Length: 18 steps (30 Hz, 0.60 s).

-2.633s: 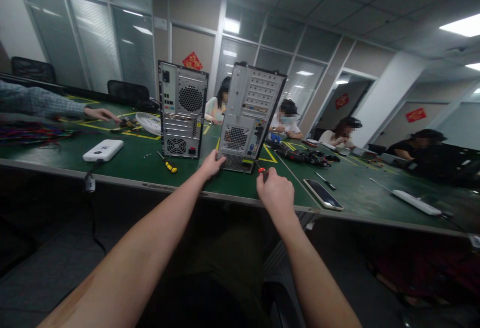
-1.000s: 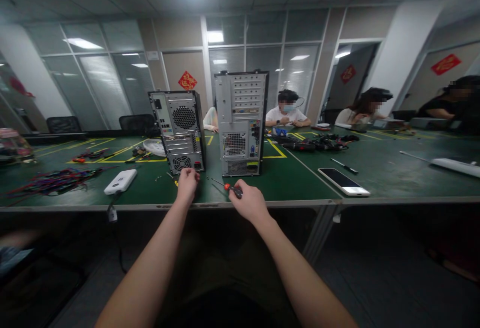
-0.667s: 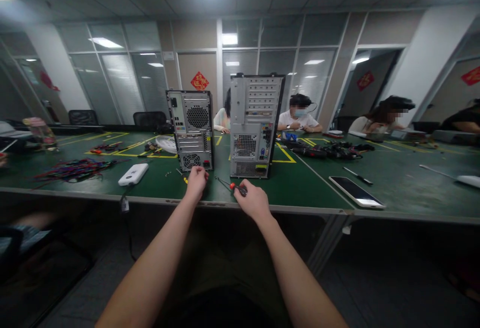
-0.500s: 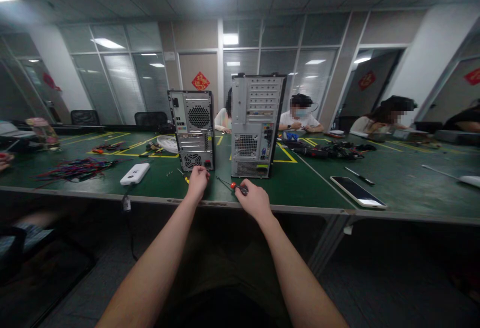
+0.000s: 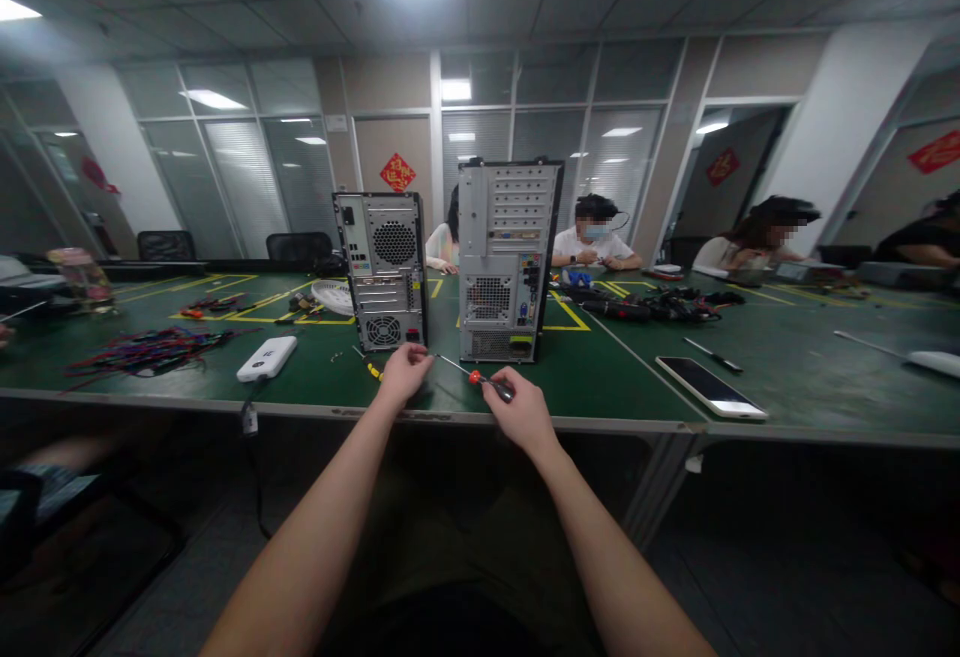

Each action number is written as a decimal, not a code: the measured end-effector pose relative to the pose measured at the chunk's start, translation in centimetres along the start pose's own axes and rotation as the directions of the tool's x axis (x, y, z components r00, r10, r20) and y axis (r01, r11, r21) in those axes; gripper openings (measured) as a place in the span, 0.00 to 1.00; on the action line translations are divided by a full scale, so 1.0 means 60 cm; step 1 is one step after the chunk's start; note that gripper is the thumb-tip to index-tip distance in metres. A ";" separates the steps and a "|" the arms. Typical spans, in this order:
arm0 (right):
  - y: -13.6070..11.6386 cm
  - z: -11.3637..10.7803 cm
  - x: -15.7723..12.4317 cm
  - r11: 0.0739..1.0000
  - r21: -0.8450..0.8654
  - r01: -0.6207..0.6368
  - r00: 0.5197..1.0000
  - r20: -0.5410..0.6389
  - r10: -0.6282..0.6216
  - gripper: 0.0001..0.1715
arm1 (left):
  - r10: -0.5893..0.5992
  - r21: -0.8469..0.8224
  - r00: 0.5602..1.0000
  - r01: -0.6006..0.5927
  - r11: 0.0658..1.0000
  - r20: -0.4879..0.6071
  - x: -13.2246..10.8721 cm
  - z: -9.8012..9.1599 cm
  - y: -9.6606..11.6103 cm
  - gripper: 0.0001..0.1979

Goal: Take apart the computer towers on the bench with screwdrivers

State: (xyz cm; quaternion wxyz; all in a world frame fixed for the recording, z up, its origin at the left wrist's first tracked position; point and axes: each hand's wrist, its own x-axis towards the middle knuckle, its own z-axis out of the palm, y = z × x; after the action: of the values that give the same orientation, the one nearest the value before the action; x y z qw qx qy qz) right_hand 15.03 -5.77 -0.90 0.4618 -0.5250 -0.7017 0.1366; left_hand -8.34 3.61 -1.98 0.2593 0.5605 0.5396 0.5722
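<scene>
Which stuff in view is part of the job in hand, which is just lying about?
Likely in the job:
red-collared screwdriver, in the right hand, tip by the left hand
shorter tower
taller tower

Apparently just lying about:
phone
pen
coloured wires

Anything in the fingertips of the left hand (image 5: 407,374) is appearing too small to tell. The right hand (image 5: 521,407) is hiding part of the screwdriver (image 5: 475,377). At twelve o'clock, the taller tower (image 5: 510,262) is screening most of a seated person (image 5: 442,245). The three-o'clock edge is cutting off a white device (image 5: 937,363). Tiny bits (image 5: 337,357) at the shorter tower's (image 5: 384,282) seven o'clock are blurring.
</scene>
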 end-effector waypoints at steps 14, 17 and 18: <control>0.016 0.000 0.003 0.992 0.117 0.043 0.999 -0.026 -0.041 0.15 | 0.041 -0.082 0.984 -0.027 0.996 0.173 -0.003 -0.001 0.001 0.14; 0.017 0.000 0.003 0.992 0.121 0.048 0.999 -0.024 -0.045 0.15 | 0.049 -0.080 0.987 -0.037 0.996 0.154 -0.002 -0.001 -0.002 0.11; 0.017 0.000 0.003 0.991 0.122 0.049 0.999 -0.022 -0.046 0.15 | 0.056 -0.076 0.987 -0.045 0.996 0.148 -0.001 -0.001 -0.003 0.11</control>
State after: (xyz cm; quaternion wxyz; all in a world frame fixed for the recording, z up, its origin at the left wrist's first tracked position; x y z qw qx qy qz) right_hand 15.64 -5.20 -1.50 0.5030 -0.4802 -0.6998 0.1632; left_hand -8.43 3.58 -2.17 0.3048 0.6056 0.4830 0.5541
